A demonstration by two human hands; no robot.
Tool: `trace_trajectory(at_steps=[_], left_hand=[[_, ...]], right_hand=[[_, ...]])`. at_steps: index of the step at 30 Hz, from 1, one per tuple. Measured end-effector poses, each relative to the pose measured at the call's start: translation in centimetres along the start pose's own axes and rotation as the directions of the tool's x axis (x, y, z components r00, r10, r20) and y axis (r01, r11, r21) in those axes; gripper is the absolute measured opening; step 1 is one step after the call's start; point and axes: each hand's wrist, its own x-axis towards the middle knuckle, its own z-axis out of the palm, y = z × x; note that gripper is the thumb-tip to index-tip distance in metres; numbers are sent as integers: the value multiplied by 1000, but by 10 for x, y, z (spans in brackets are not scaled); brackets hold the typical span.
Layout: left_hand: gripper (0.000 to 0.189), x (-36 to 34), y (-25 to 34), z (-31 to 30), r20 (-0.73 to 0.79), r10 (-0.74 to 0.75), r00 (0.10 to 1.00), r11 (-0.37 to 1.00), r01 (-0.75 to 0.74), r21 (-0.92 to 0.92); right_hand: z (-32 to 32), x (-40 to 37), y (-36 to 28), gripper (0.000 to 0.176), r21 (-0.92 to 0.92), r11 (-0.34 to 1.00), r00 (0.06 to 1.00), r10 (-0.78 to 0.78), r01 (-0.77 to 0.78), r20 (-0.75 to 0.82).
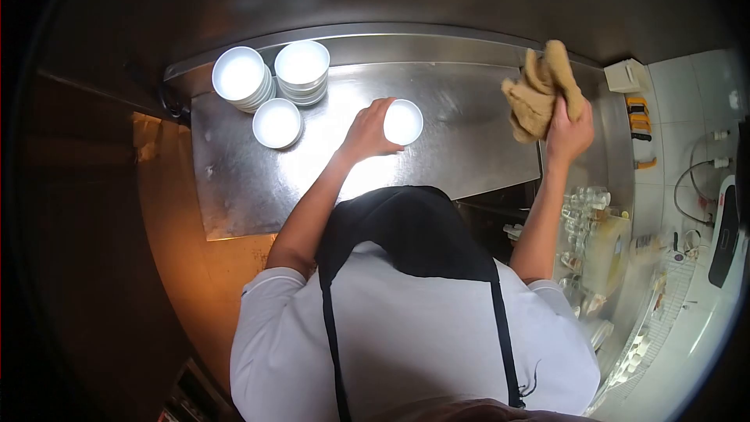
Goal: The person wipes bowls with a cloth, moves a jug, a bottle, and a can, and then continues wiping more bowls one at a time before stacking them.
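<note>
My left hand (370,131) curves around the left side of a small white bowl (404,123) at the middle of the steel counter (469,129), thumb and fingers at its rim. Out to the right, my right hand (570,134) grips a crumpled tan cloth (541,94), raised over the counter's right end. Left of the bowl are two stacks of white bowls, one at the far left (239,75) and one beside it (302,64). A shorter pile of white bowls (277,123) sits in front of them.
A raised steel ledge (375,30) runs along the counter's back. To the right are a white wall box (625,76), yellow-and-black items (639,118) on the tiles, and several glass jars (586,207). A pale plastic container (608,254) stands near the jars.
</note>
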Motion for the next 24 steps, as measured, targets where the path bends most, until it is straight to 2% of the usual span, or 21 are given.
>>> trace_trajectory(at_steps=[1, 2, 3, 4, 6, 7, 10, 13, 15, 17, 18, 21, 22, 24], left_hand=[[110, 3, 0, -3, 25, 3, 1000, 1000, -2, -22], [111, 5, 0, -7, 55, 8, 998, 999, -6, -43], [111, 5, 2, -9, 88, 15, 996, 998, -9, -64], [112, 4, 1, -14, 139, 37, 990, 999, -32, -39], [114, 14, 2, -23, 199, 65, 978, 998, -68, 8], [116, 15, 4, -23, 176, 66, 982, 997, -72, 25], [120, 13, 13, -27, 169, 49, 984, 992, -68, 108], [120, 12, 34, -16, 146, -7, 989, 982, -21, 189], [119, 6, 38, 0, 65, -67, 996, 975, 52, 216], [116, 1, 29, 16, -46, -71, 996, 988, 76, 131], [115, -1, 26, 23, -99, -76, 992, 993, 84, 85], [109, -2, 18, 26, -169, -10, 986, 1000, 12, 12], [104, -4, 17, 26, -203, 11, 979, 999, -21, -48], [102, -7, 20, 22, -160, 37, 986, 999, -33, 31]], right_hand=[[-2, -4, 9, 31, -39, 999, 995, -37, 34, -93], [1, -11, 28, 31, -149, 989, 992, 33, -14, 126], [9, -23, 54, 31, -265, 963, 936, 130, -41, 329], [13, -32, 70, 32, -374, 926, 832, 240, -42, 500], [13, -48, 62, 31, -330, 941, 840, 239, -77, 487], [13, -59, 55, 31, -311, 946, 835, 245, -94, 493], [28, -83, 39, 37, -57, 974, 864, 220, -219, 453], [49, -99, 32, 37, 99, 990, 894, 43, -97, 446], [54, -107, 26, 35, 114, 964, 836, 146, -240, 529], [65, -123, 30, 34, 122, 903, 754, 263, -412, 602], [67, -129, 29, 34, 166, 810, 668, 326, -562, 669], [78, -151, 39, 36, 258, 661, 545, 271, -705, 794], [77, -155, 39, 40, 258, 606, 469, 219, -753, 855], [84, -161, 39, 41, 203, 590, 336, 124, -781, 934]])
